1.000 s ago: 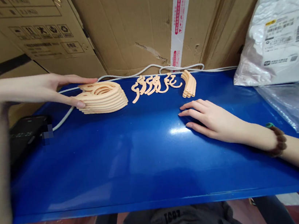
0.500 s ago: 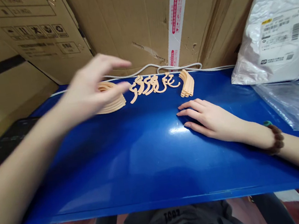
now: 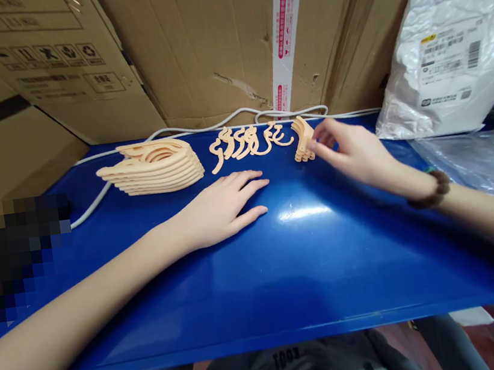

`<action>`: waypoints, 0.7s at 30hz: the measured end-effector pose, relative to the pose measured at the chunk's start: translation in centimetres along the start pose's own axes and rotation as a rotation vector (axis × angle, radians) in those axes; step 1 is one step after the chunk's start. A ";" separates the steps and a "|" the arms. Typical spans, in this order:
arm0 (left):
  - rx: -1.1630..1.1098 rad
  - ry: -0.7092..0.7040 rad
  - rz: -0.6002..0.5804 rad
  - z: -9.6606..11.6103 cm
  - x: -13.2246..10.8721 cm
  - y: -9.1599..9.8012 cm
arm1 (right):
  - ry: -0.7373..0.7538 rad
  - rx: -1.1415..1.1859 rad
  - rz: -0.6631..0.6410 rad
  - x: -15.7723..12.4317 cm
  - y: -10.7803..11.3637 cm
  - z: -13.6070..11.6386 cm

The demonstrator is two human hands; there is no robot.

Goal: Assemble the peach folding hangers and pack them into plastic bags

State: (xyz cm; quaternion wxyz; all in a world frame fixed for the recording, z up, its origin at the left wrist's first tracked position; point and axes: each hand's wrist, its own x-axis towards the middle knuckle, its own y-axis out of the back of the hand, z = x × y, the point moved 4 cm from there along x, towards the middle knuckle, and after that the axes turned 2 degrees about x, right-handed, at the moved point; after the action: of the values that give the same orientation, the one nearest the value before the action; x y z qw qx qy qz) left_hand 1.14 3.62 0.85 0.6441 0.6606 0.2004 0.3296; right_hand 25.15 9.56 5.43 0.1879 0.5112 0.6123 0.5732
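Observation:
My left hand (image 3: 225,208) lies palm down on the blue tabletop (image 3: 250,281), fingers stretched out and thumb apart, holding nothing. At the far right of the row of parts, my right hand (image 3: 351,150) pinches at the near right edge of a small stack of curved beige plastic pieces (image 3: 302,138); the fingers partly hide the contact. Left of that stack lie several beige S-shaped pieces that look like hanger hooks (image 3: 241,142). Farther left is a neat pile of larger beige pieces like hanger arms (image 3: 154,170), with openings through them.
Cardboard boxes (image 3: 211,50) stand along the back and left (image 3: 55,77). A white cable (image 3: 237,112) runs along the table's rear and down the left. At the right are a white mailing bag (image 3: 446,74) and clear plastic (image 3: 467,168). A blurred-out patch covers the left edge.
My left hand has come down from above the large pile and rests flat on the table. My right hand has moved from the tabletop up to the small stack, its fingers curling in.

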 end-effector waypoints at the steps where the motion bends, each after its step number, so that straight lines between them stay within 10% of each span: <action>1: 0.001 0.000 0.002 0.0 0.0 0.0 | -0.074 -0.045 0.009 1.1 0.2 0.8; 11: 0.018 0.000 0.000 0.1 0.0 0.0 | -0.445 0.142 -0.232 7.3 -2.3 5.9; 21: 0.017 0.005 0.004 0.1 -0.1 0.0 | -0.494 0.183 -0.120 7.2 -1.6 6.6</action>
State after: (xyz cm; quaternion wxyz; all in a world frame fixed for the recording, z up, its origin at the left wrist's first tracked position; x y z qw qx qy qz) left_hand 1.17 3.45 0.79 0.6372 0.6657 0.2033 0.3309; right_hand 26.96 19.22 4.78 0.3182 0.6130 0.6265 0.3611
